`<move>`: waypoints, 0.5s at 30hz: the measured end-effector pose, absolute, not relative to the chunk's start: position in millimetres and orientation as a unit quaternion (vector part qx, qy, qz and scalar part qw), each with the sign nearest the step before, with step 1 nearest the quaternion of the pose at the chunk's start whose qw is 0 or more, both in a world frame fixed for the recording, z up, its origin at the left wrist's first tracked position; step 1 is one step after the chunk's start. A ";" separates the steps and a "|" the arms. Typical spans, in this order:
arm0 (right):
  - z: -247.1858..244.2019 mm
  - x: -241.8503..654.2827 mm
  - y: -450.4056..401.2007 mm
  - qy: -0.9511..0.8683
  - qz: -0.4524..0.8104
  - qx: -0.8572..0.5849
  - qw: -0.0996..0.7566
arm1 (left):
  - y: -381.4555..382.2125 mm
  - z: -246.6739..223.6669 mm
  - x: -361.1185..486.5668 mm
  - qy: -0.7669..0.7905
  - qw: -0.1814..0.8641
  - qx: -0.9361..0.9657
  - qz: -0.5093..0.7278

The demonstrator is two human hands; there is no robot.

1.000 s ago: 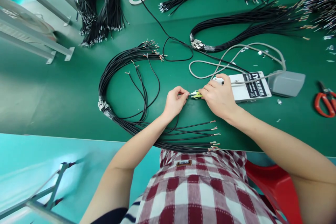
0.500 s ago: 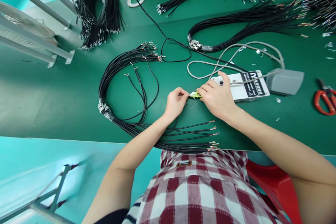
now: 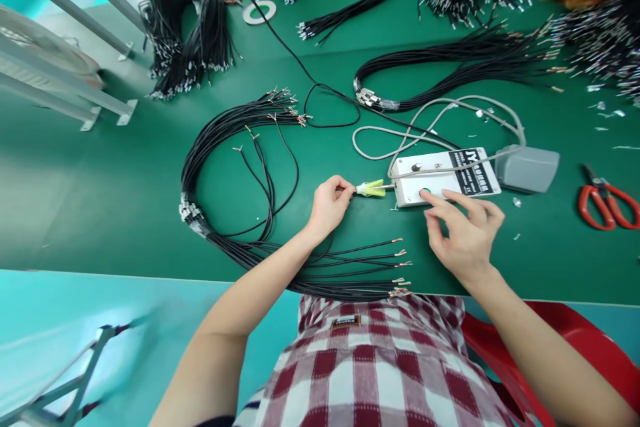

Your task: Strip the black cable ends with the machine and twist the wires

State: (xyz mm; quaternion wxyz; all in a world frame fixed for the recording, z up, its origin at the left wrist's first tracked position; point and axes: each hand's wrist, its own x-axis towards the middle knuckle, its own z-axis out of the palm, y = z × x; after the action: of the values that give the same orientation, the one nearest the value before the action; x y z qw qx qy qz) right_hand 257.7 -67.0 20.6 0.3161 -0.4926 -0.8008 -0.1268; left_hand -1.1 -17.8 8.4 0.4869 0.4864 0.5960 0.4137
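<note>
And here is the left hand [image 3: 330,203], thumb and fingertips pinched tight on a thin wire end [image 3: 355,191], right at the tip of the yellow-green clip [image 3: 371,189]. That clip sits between the two hands, just beside the left fingertips and well apart from the right hand [image 3: 465,233], joined by a thin shaft to the white box [image 3: 433,181]. Over on the box, the right hand is loosely spread, gripping nothing, one fingertip right at the green button; pressing or only hovering, I can't tell. The black cable bundle [image 3: 194,147] curves left of the left hand, its lower strands passing beneath the left forearm, bare ends lying nearer the body than either hand.
</note>
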 end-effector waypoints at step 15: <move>15.8 253.3 -112.5 -0.842 0.171 -0.388 0.333 | -23.9 37.1 -50.5 0.611 0.401 0.557 0.394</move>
State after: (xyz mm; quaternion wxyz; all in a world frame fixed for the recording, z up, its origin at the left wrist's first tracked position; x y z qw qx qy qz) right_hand 253.3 -112.5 15.8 0.3329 -0.3877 -0.8424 0.1711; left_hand -50.5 -23.9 37.1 0.4014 0.5574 0.6110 0.3935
